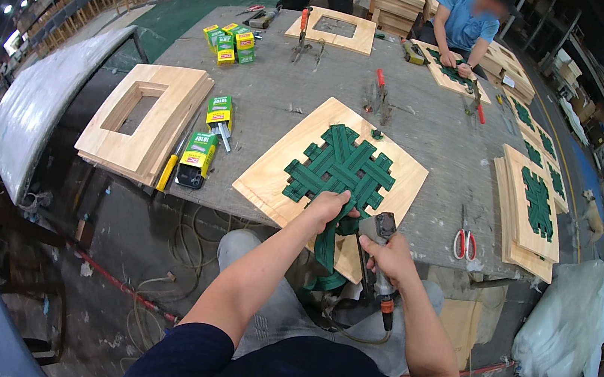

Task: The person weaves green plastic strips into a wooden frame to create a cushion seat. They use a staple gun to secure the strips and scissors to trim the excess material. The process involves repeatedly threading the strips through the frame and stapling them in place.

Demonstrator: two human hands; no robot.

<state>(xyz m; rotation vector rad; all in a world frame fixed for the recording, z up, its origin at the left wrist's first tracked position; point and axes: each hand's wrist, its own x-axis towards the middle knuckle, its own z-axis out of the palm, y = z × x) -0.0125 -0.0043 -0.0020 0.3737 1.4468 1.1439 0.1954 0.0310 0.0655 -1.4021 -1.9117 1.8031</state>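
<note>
In front of me a square wooden panel [265, 178] lies turned cornerwise on the grey table, its near corner at the table edge. Dark green webbing straps [339, 159] are woven across its middle opening, with short ends sticking out around the sides. My left hand [330, 208] is closed on a webbing strap [324, 250] at the near side of the weave, and the strap's loose end hangs below the edge. My right hand [390, 258] grips an air staple gun [381, 230], its nose close to the panel's near edge; the hose runs down from its handle.
Wooden frames [138, 142] are stacked at left beside a yellow-handled tool [167, 172] and staple boxes [219, 110]. Red-handled scissors [465, 244] lie right, near stacked webbed panels [503, 206]. Red-handled pliers [381, 81] stand beyond. A co-worker [462, 23] handles another panel at far right.
</note>
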